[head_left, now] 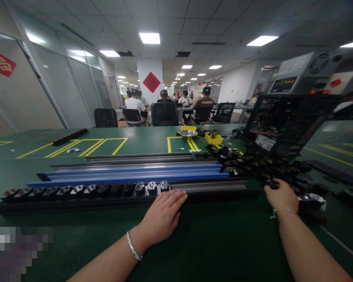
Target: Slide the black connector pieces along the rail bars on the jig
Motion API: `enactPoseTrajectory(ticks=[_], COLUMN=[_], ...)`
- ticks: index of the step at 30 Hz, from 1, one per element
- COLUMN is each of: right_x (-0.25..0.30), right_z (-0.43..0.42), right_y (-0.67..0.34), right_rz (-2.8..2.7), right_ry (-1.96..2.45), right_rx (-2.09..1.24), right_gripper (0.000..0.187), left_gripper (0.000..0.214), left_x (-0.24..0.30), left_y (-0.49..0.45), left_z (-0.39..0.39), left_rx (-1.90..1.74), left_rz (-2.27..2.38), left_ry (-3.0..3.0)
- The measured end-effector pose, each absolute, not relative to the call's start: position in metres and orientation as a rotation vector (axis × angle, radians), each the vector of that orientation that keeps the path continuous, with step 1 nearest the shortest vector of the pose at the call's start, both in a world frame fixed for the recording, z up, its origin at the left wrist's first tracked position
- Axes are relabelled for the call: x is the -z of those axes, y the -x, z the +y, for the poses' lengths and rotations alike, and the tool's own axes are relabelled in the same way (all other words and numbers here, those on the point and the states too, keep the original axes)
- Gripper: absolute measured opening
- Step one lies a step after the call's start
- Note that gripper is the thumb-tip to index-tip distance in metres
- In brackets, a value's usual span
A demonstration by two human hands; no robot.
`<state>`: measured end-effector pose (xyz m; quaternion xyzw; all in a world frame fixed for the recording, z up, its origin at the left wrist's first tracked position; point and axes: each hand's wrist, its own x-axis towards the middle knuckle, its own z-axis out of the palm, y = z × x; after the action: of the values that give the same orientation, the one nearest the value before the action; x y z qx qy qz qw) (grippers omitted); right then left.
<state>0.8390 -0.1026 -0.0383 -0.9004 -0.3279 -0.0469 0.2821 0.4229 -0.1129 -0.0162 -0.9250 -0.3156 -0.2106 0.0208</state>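
A long black rail (76,205) lies across the green table, with a row of small black and white socket modules (116,190) in its left and middle part. My left hand (163,213) rests flat at the rail's front edge, fingers stretched out beside the last white module (164,187). Beyond the rail's right end, my right hand (282,197) is closed in a pinch on a small black module (271,183), mostly hidden by the fingers. Just behind it spreads a heap of similar black modules (253,162). A few lighter modules (316,200) lie right of that hand.
Blue rails (129,178) and grey-black rails lie parallel behind. Farther back are a metal bowl (188,134), a yellow bin (214,138) with cables and a dark strip (70,136). An opened computer case (288,121) stands at the right. Several people sit in the background.
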Motion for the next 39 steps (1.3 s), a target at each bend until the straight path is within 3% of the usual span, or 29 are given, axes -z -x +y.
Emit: enactPoseTrajectory(ticks=[5, 12, 17, 23, 29, 34, 39], right_x=[0.037, 0.038, 0.036, 0.012, -0.004, 0.008, 0.008], right_z=[-0.094, -0.086, -0.092, -0.102, -0.099, -0.09, -0.088], right_y=[-0.846, -0.852, -0.85, -0.829, -0.762, -0.696, -0.661], right_rz=[-0.863, -0.778, -0.765, -0.823, -1.199, -1.666, -1.764], right_ry=[2.488, 2.537, 2.331, 2.076, 1.779, 1.605, 1.866], right_rx=[0.125, 0.164, 0.263, 0.496, 0.723, 0.582, 0.286], right_gripper=[0.044, 0.051, 0.051, 0.038, 0.032, 0.029, 0.027], left_gripper=[0.058, 0.057, 0.054, 0.036, 0.034, 0.031, 0.027], left_x=[0.017, 0.015, 0.014, 0.013, 0.008, 0.007, 0.006], left_y=[-0.423, -0.423, -0.422, -0.419, -0.412, -0.405, -0.404], left_z=[-0.113, -0.112, -0.113, -0.113, -0.103, -0.095, -0.095], left_rx=[0.655, 0.661, 0.725, 0.92, 1.042, 0.886, 0.901], left_rz=[-0.986, -0.996, -1.002, -0.957, -1.38, -1.492, -1.473], left_ry=[2.887, 2.897, 2.898, 2.822, 2.292, 2.228, 2.257])
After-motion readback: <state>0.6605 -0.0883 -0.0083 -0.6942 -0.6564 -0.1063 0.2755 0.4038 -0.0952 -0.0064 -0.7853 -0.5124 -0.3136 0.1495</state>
